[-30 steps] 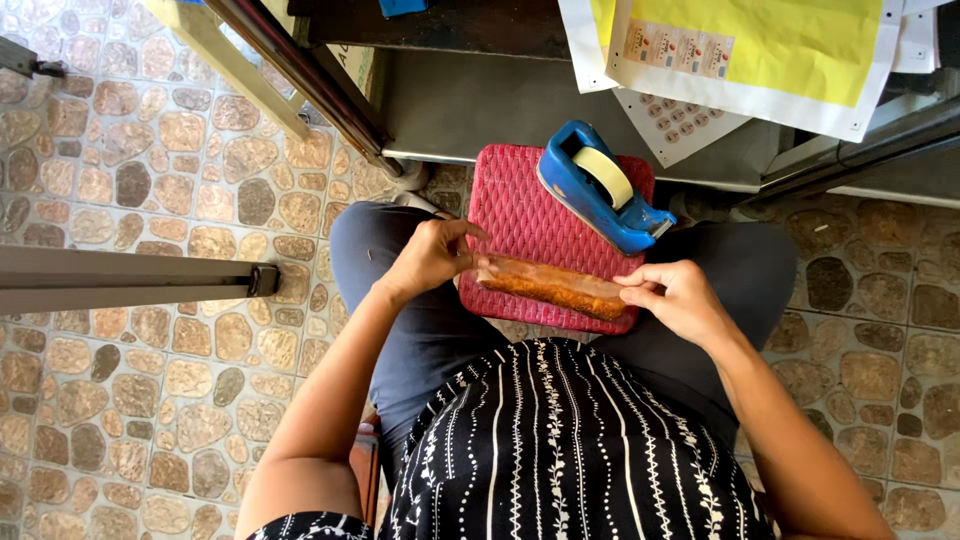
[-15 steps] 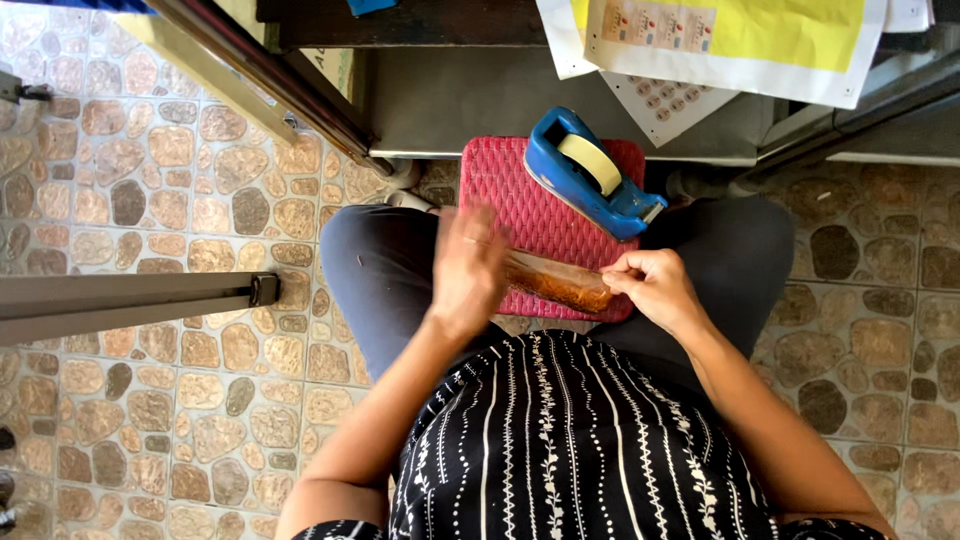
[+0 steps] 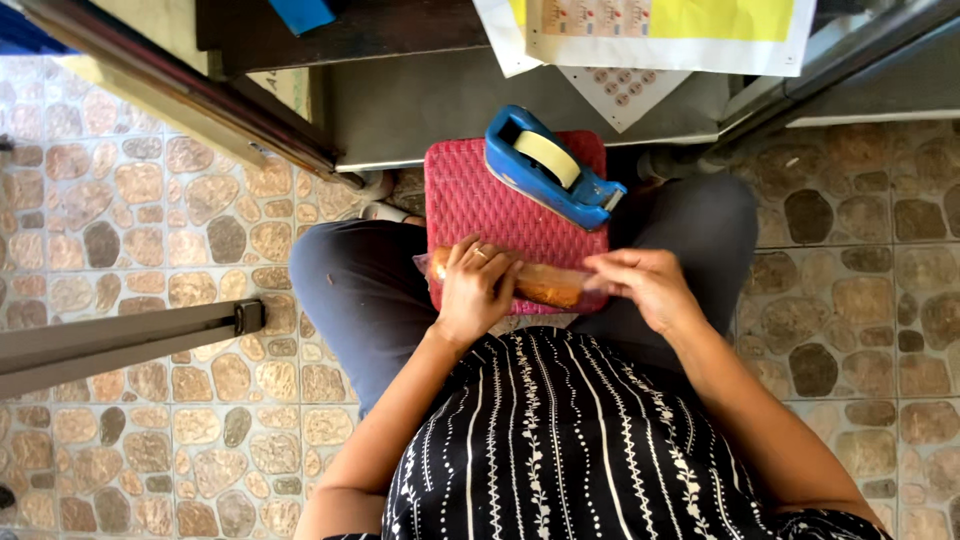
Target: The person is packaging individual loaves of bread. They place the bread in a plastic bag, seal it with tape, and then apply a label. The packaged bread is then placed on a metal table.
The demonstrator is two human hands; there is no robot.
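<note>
Our left hand (image 3: 478, 290) wraps around a long brown packet (image 3: 548, 287) lying on the red woven tray (image 3: 470, 195) on our lap; our right hand (image 3: 640, 285) pinches its end. A blue tape dispenser (image 3: 550, 165) sits on the tray.

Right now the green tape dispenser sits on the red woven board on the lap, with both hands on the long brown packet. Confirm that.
Wrong on the colour: the tape dispenser is blue, as the head view shows. It does sit on the red woven board, and the left hand and right hand do hold the long brown packet.
</note>
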